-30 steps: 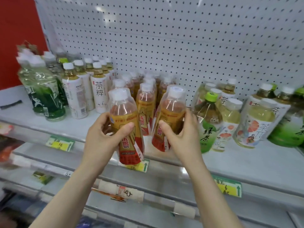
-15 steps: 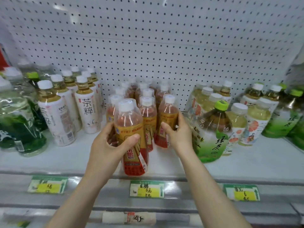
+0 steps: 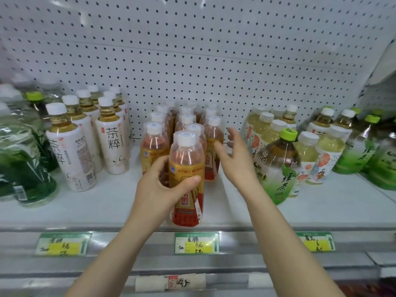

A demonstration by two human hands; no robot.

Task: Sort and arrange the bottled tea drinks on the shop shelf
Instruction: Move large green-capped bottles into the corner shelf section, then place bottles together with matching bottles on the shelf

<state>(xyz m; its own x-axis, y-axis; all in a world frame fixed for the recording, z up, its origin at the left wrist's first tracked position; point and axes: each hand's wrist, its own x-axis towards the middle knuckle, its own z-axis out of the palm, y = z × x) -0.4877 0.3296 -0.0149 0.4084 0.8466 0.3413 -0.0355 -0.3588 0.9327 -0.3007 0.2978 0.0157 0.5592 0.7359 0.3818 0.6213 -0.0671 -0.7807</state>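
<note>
Tea bottle with orange label stands upright near the shelf front edge, left hand wrapped around its middle. Right hand open, fingers spread, holding nothing, just right of the orange-label rows behind.

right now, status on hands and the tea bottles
Left hand gripping front red-label tea bottle at shelf edge. Right hand open, empty. Green tea bottle crowds right.

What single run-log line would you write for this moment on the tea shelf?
left hand: grip on front orange-label bottle, upright at shelf edge | right hand: open, beside orange-label row | stage: aligning row
</note>
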